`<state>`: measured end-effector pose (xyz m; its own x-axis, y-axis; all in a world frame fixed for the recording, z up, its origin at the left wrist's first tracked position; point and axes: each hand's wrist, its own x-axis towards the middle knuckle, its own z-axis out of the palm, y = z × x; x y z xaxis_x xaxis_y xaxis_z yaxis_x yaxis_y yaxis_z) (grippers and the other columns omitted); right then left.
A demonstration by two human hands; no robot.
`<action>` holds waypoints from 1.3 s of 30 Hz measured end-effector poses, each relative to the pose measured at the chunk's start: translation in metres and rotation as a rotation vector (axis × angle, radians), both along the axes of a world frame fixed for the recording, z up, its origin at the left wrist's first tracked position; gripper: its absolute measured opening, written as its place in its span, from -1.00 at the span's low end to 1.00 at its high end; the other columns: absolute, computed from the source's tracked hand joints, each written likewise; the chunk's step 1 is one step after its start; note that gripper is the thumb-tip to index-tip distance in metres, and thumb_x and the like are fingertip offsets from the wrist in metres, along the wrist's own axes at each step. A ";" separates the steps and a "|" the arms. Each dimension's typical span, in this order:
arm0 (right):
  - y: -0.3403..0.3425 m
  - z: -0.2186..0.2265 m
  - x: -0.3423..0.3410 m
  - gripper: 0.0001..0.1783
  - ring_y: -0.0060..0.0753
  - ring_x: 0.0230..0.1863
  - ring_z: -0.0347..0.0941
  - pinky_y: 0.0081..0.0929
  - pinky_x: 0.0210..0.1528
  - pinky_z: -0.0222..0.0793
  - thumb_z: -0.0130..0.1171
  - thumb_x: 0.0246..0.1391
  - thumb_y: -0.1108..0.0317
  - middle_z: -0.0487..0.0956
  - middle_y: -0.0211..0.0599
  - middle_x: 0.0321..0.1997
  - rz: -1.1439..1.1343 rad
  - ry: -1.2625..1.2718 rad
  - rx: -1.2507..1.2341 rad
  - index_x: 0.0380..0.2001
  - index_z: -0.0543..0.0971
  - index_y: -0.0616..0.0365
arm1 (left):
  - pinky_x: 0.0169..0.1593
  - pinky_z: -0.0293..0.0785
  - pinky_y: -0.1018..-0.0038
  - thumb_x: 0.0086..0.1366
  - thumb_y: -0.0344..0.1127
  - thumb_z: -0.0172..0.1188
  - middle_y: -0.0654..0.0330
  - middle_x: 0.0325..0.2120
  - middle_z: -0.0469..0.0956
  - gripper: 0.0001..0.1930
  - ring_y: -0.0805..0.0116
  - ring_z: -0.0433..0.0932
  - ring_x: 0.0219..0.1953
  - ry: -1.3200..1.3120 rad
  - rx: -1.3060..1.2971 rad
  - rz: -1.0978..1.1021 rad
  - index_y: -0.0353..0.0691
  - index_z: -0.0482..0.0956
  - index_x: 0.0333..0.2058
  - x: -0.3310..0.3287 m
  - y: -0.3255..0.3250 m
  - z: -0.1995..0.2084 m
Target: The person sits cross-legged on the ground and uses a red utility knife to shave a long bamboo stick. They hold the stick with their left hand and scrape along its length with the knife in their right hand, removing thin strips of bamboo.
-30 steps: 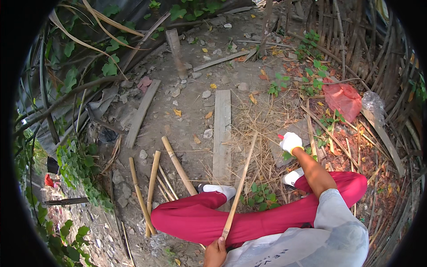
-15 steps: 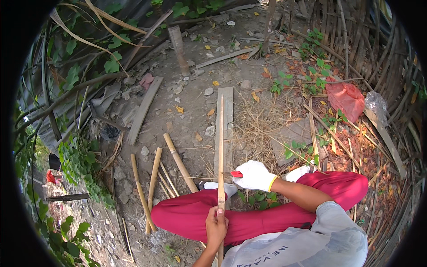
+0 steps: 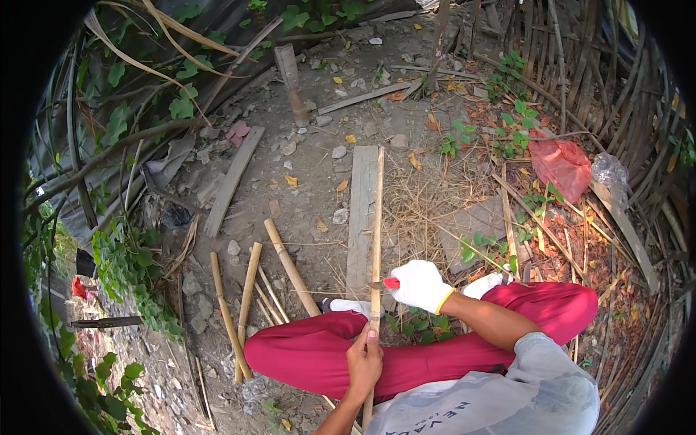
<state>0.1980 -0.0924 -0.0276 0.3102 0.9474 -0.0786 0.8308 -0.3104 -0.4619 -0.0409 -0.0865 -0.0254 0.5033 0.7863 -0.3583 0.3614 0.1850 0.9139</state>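
at lower centre, gripping the bamboo strip (image 3: 378,232) in the bare left hand (image 3: 365,361), with fingers wrapped round it and thumb pressed along its top. a little higher, holding the red-handled knife (image 3: 392,283) in the white-gloved right hand (image 3: 420,287), with fingers curled on the handle just right of the strip; meeting it only with the blade, laid crosswise to its long axis, cannot tell how deep. farther off, stretching almost straight up the frame with the strip, ending beside the grey plank (image 3: 361,225).
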 end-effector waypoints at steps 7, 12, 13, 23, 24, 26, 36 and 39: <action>-0.001 -0.004 -0.006 -0.76 0.12 -0.43 0.60 0.00 -0.35 0.50 0.22 -0.03 0.09 0.60 -0.06 -0.57 -0.028 0.007 0.091 -0.56 0.63 0.00 | -0.49 0.31 0.52 0.57 -0.12 0.06 0.33 -0.63 0.36 -0.54 0.60 0.32 -0.58 -0.021 0.154 -0.007 -0.35 0.51 0.24 0.000 0.000 -0.008; -0.002 -0.004 0.001 -0.75 0.11 -0.39 0.62 0.01 -0.31 0.51 0.25 -0.08 0.08 0.62 -0.06 -0.54 0.006 -0.040 0.023 -0.53 0.64 0.02 | -0.52 0.26 0.54 0.58 -0.17 0.04 0.37 -0.64 0.34 -0.58 0.63 0.30 -0.60 0.048 0.242 -0.075 -0.36 0.53 0.20 -0.002 -0.006 0.004; -0.002 -0.004 0.001 -0.75 0.10 -0.38 0.62 0.01 -0.30 0.52 0.26 -0.09 0.08 0.62 -0.06 -0.54 0.008 -0.043 0.009 -0.52 0.64 0.02 | -0.53 0.23 0.56 0.58 -0.19 0.03 0.41 -0.64 0.31 -0.59 0.66 0.27 -0.60 0.066 0.290 -0.088 -0.36 0.53 0.20 -0.003 -0.007 0.006; 0.007 -0.034 -0.013 -0.77 0.07 -0.37 0.65 -0.05 -0.29 0.54 0.26 -0.08 0.13 0.66 -0.08 -0.50 -0.015 -0.061 -0.069 -0.51 0.67 0.04 | -0.56 0.26 0.51 0.58 -0.20 0.03 0.34 -0.69 0.37 -0.62 0.63 0.32 -0.63 0.030 0.009 -0.059 -0.36 0.56 0.15 -0.018 -0.011 0.002; 0.009 -0.035 -0.014 -0.77 0.07 -0.37 0.66 -0.05 -0.30 0.54 0.26 -0.08 0.13 0.65 -0.09 -0.51 -0.011 -0.063 -0.068 -0.52 0.68 0.04 | -0.58 0.23 0.53 0.58 -0.19 0.02 0.36 -0.69 0.35 -0.63 0.64 0.30 -0.64 0.014 -0.042 -0.044 -0.33 0.56 0.15 -0.021 -0.011 0.002; 0.012 -0.037 -0.017 -0.77 0.07 -0.38 0.66 -0.05 -0.30 0.54 0.26 -0.08 0.12 0.65 -0.09 -0.51 -0.010 -0.061 -0.060 -0.52 0.68 0.03 | -0.62 0.18 0.56 0.59 -0.15 0.01 0.40 -0.68 0.32 -0.62 0.66 0.26 -0.67 0.001 -0.192 -0.011 -0.26 0.54 0.18 -0.023 -0.009 0.010; 0.027 -0.040 -0.027 -0.78 0.07 -0.37 0.67 -0.04 -0.31 0.55 0.23 -0.09 0.16 0.67 -0.04 -0.49 -0.048 -0.064 -0.002 -0.50 0.71 0.04 | -0.69 0.08 0.60 0.60 -0.10 -0.04 0.41 -0.67 0.26 -0.67 0.64 0.18 -0.72 -0.018 -0.463 0.074 -0.13 0.49 0.14 -0.022 -0.003 0.031; 0.032 -0.031 -0.028 -0.77 0.07 -0.33 0.69 -0.07 -0.26 0.58 0.21 -0.04 0.22 0.69 0.02 -0.43 -0.043 -0.049 -0.026 -0.46 0.73 0.11 | -0.68 0.07 0.61 0.61 -0.10 -0.05 0.40 -0.67 0.25 -0.68 0.64 0.17 -0.72 -0.015 -0.476 0.103 -0.13 0.50 0.12 -0.025 -0.001 0.031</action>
<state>0.1701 -0.0601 -0.0583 0.3549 0.9309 -0.0867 0.8379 -0.3578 -0.4122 -0.0658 -0.0875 0.0055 0.4393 0.5828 -0.6837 0.3070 0.6178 0.7239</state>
